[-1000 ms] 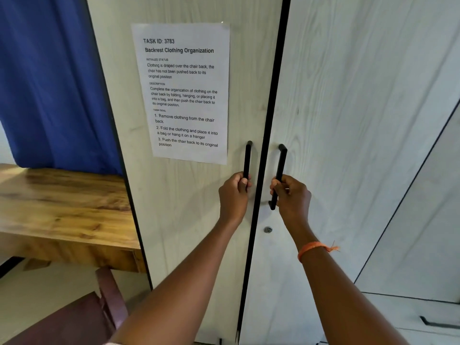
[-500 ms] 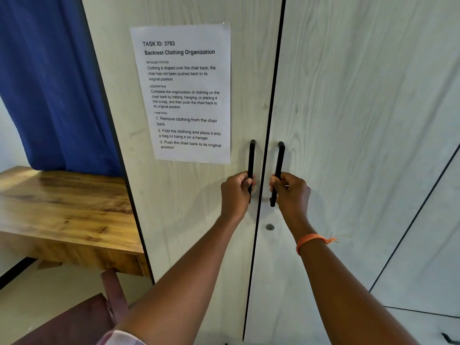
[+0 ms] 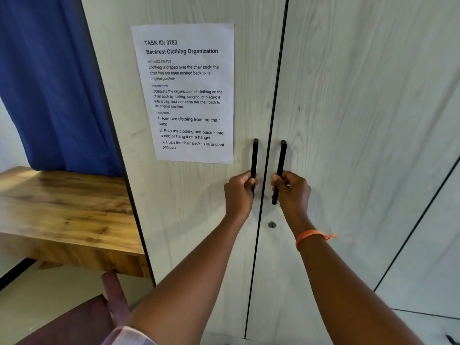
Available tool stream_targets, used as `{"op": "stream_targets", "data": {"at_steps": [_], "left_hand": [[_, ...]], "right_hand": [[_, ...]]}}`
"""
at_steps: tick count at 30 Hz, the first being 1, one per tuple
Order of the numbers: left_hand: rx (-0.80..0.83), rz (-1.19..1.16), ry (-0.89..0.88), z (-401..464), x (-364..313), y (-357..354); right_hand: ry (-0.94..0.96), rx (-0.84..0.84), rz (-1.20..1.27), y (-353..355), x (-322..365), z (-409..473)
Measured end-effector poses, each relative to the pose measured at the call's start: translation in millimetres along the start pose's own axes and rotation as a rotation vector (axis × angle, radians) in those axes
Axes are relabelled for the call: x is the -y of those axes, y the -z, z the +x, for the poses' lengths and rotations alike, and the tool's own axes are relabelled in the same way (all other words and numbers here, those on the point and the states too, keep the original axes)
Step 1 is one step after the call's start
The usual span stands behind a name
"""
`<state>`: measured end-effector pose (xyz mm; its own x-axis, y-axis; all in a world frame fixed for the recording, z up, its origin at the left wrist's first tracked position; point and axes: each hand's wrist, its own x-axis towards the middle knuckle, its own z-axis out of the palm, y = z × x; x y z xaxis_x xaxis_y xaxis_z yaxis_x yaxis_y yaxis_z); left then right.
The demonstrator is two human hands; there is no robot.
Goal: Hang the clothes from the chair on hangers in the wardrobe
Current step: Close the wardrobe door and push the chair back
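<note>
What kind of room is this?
Probably a bedroom or dorm room. There is a tall wardrobe with two closed doors, a wooden desk beside it, and a blue curtain hanging behind the desk.

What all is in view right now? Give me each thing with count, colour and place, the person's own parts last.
wardrobe doors: two, pale wood grain, shut, filling the middle and right
door handles: two, black, upright bars either side of the centre seam
lock: one, silver, on the right door below the handles
task sheet: one, white with black print, stuck on the left door
curtain: one, blue, hanging at upper left
desk: one, brown wood, left of the wardrobe
chair: one, dark reddish, bottom left, only partly seen
wristband: one, orange, on the right wrist
left hand: grips the left handle
right hand: grips the right handle
</note>
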<state>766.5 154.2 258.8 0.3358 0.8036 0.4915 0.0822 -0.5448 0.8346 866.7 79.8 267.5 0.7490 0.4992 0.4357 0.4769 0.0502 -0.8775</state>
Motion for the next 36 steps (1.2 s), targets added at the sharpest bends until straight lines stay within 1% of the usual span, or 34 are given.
{"op": "stream_targets", "data": {"at_steps": [3,5,7,9,11,13,16,18,23,25,27,29,31,34,36], "left_hand": [[0.053,0.090,0.100,-10.1,0.7,2.6],[0.113,0.084,0.173,-26.5,3.2,7.7],[0.147,0.078,0.237,-47.1,8.7,18.0],[0.137,0.094,0.291,-70.3,14.7,31.3],[0.101,0.103,0.339,-98.8,18.4,51.2],[0.035,0.103,0.394,-127.4,25.5,73.8],[-0.143,0.121,0.551,-184.8,40.9,127.6],[-0.238,0.194,0.625,-224.0,51.0,170.4],[-0.544,0.372,0.855,-326.8,63.3,291.0],[-0.657,0.341,0.957,-362.3,63.8,330.9],[-0.760,0.309,1.016,-392.1,65.4,361.1],[-0.824,0.269,1.081,-415.4,74.2,383.1],[-0.855,0.175,1.129,-433.3,91.0,402.5],[-0.902,0.097,1.154,-453.1,123.4,430.2],[-0.935,0.026,1.171,-461.1,137.3,449.8]], "right_hand": [[-0.050,-0.001,-0.013,-2.4,-2.0,-5.3],[-0.125,0.014,-0.039,-5.3,-7.9,-14.4],[-0.157,0.013,-0.042,-10.7,-9.7,-34.0],[-0.164,0.054,-0.051,-17.4,-4.7,-61.7],[-0.228,0.114,-0.034,-26.9,-0.2,-95.1],[-0.291,0.201,-0.002,-40.2,-5.1,-127.2],[-0.387,0.425,-0.025,-68.0,-7.6,-189.3],[-0.437,0.562,-0.026,-88.9,-4.8,-230.8],[-0.428,0.917,-0.064,-148.5,17.1,-348.3],[-0.385,1.039,-0.086,-167.2,29.2,-389.1],[-0.339,1.126,-0.128,-179.8,38.6,-419.7],[-0.309,1.171,-0.192,-187.5,41.2,-441.2],[-0.320,1.164,-0.237,-196.8,38.6,-456.8],[-0.392,1.082,-0.265,-209.9,36.6,-472.6],[-0.468,0.983,-0.271,-220.0,38.2,-484.4]]}}
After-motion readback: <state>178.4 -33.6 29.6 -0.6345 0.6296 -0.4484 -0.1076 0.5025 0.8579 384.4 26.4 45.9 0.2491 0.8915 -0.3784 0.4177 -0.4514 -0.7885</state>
